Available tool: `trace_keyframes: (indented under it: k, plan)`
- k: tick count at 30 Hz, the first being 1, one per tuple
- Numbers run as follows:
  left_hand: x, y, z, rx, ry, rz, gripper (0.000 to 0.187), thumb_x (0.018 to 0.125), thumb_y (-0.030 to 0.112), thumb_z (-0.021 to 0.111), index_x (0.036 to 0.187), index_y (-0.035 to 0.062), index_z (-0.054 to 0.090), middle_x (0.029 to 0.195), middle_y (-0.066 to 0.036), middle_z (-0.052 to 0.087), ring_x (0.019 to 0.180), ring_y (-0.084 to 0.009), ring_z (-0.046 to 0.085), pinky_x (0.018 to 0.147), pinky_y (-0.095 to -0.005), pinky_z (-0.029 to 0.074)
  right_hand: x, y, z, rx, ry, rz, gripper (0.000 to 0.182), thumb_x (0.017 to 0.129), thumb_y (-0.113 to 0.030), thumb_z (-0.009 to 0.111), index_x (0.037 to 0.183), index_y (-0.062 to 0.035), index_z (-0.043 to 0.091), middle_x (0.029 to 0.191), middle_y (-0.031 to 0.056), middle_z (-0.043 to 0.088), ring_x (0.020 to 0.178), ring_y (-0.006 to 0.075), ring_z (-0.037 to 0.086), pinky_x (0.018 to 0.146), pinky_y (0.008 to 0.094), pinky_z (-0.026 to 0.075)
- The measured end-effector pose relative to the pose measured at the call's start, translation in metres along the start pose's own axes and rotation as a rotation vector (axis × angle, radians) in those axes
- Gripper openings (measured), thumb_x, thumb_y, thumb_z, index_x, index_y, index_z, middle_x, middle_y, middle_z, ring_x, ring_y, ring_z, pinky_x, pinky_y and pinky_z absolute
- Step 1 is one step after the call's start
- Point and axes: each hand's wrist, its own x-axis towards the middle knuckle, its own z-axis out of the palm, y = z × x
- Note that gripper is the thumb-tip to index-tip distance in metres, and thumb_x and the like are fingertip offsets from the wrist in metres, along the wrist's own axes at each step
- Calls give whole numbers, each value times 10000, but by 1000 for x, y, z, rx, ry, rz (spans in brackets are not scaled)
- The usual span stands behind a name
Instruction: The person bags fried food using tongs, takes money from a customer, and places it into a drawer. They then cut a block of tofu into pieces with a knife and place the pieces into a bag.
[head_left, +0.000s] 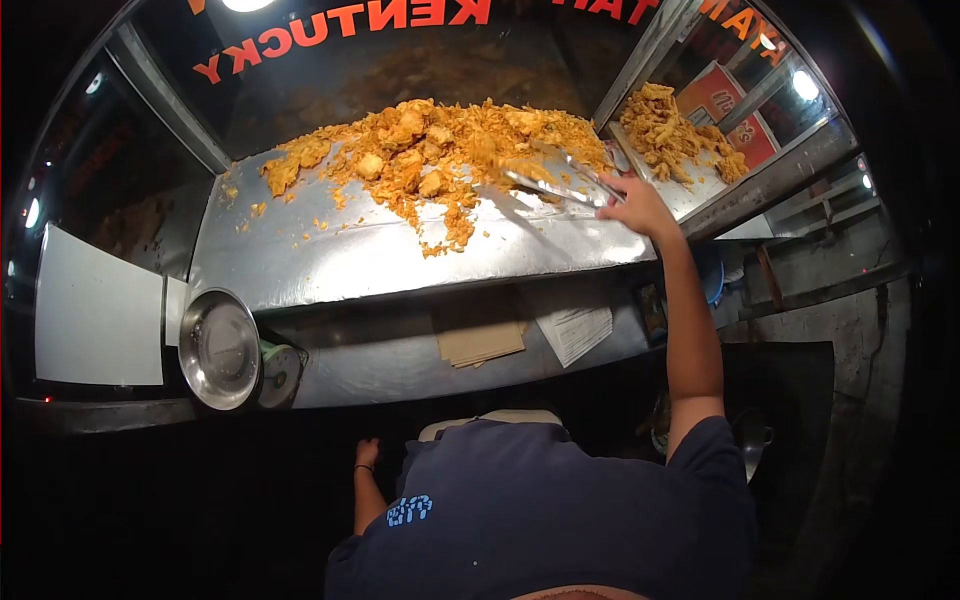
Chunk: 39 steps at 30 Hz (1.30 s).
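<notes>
Gripping metal tongs (pixel 575 195) in right hand (pixel 636 208), with fingers wrapped around the handle end. Holding left hand (pixel 368 453) low, off to the left of the dark shirt (pixel 540 500); being too small and dim to tell whether curled or loose. Working the tongs at the right part of the golden fried pieces (pixel 405 140), lying heaped with crumbs (pixel 450 220) on the metal counter (pixel 320 260); apparently sorting or picking. Calling, by judgement, for a shallow angle and light squeeze, without pushing crumbs toward the front edge. Blurring at tong tips; not showing whether pinching anything. Seeing a second heap (pixel 655 130) beyond the framed divider, partly cut by it. Reading mirrored letters (pixel 345 25) on glass, running out of view at top. Losing the area below the counter in darkness.
</notes>
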Motion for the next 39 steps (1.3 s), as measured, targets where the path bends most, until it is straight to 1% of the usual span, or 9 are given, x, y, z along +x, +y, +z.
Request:
trace_keyframes:
  k: [5,11,16,19,27,30,34,37,39]
  plan:
    - [3,-1,-11,6,23,-31,372,889,159,542,1202,-42,526,938,-121,632,737,-206,643,601,-348,537,82,40,-8,490,2,171,645,727,-199,771,1312,-40,549,753,30,592,589,103,515,506,281,401]
    - [6,-26,-9,-188,-44,-19,264,899,179,530,1099,7,557,895,-95,623,696,-187,632,539,-311,507,121,58,21,305,-58,285,593,736,-167,756,1281,-25,569,681,24,553,505,97,457,455,283,359]
    - [-5,-50,2,-239,-72,-91,217,924,244,517,1060,85,577,849,-33,605,695,-150,616,531,-289,498,66,47,29,248,71,81,586,712,-161,766,1264,-65,594,703,27,561,540,119,472,494,282,385]
    - [-5,-62,4,-175,-136,-96,211,932,253,496,1053,111,594,838,-12,601,698,-138,612,540,-288,509,16,25,28,54,203,-4,611,680,-165,782,1264,-125,605,828,110,640,723,201,591,690,325,477]
    - [-14,-47,4,-139,-104,-72,181,923,229,485,1000,117,605,793,-16,587,658,-143,604,523,-293,505,-62,11,20,301,222,148,712,668,-174,804,1324,-83,542,835,39,592,646,113,501,611,273,454]
    - [-8,-33,6,-132,-71,-46,196,910,220,496,985,67,595,810,-61,610,686,-172,625,532,-326,516,-61,4,39,134,282,76,928,635,-282,842,1394,7,392,1062,151,601,861,223,594,780,328,489]
    - [-3,-4,18,-5,73,-24,299,864,180,525,977,-87,597,884,-170,651,740,-273,649,593,-413,517,-40,5,92,97,285,25,1024,658,-411,820,1415,51,308,1296,245,489,1169,355,509,998,396,410]
    - [30,-4,26,107,-18,-70,347,844,166,523,1028,-116,608,966,-198,629,877,-285,595,745,-458,469,-47,-1,106,55,400,-29,815,725,-364,780,1348,29,432,1245,232,529,1163,368,498,989,433,405]
    - [63,-19,37,199,-56,-56,321,822,171,525,978,-84,645,891,-167,644,807,-260,608,686,-437,471,-73,-5,95,76,556,-92,653,761,-307,751,1269,18,497,1199,220,545,1121,361,517,958,433,419]
